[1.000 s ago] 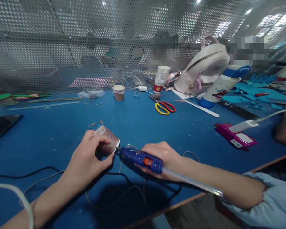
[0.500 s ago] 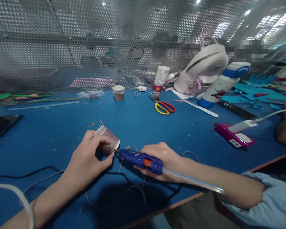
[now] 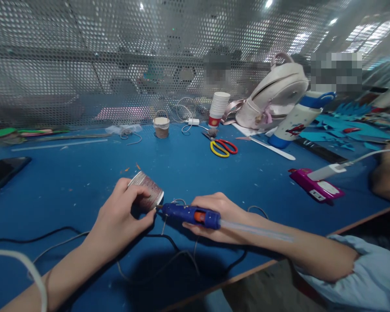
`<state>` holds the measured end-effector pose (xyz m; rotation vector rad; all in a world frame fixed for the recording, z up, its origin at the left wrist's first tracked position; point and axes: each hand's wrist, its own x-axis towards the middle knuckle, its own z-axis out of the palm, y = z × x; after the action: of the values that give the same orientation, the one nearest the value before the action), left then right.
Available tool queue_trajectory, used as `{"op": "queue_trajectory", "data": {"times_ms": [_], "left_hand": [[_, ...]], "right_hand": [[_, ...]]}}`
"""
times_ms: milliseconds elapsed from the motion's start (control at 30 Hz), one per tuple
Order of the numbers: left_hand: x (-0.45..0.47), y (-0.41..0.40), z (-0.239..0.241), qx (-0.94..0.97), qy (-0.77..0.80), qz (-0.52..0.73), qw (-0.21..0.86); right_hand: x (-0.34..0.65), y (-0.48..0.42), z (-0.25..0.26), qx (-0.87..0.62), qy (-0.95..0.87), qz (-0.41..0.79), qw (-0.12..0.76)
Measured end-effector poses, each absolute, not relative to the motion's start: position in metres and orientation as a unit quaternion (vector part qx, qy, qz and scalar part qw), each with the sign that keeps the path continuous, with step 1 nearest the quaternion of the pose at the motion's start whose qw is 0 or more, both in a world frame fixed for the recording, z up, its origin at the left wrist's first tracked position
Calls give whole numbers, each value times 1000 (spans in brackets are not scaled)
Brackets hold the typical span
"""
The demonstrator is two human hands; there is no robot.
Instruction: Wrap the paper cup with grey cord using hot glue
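Holding a ribbed brownish cup tilted, at or just over the near middle of the blue tabletop, with the left hand: fingers parted just enough to span and pinch its wall. Gripping a blue glue gun in the right hand, with fingers wrapped around it, partly hidden. Pointing its nozzle to the cup's white edge, touching or nearly so. Facing, farther back, a small handled bucket, scissors and stacked paper cups.
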<state>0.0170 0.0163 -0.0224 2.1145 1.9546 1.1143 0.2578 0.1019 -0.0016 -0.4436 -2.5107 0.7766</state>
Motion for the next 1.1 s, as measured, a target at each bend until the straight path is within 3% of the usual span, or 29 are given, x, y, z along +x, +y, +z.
{"op": "queue_trajectory", "data": {"times_ms": [1100], "left_hand": [[20, 14, -19, 675, 652, 343, 45]], "right_hand": [[267, 101, -7, -140, -943, 233, 191]]}}
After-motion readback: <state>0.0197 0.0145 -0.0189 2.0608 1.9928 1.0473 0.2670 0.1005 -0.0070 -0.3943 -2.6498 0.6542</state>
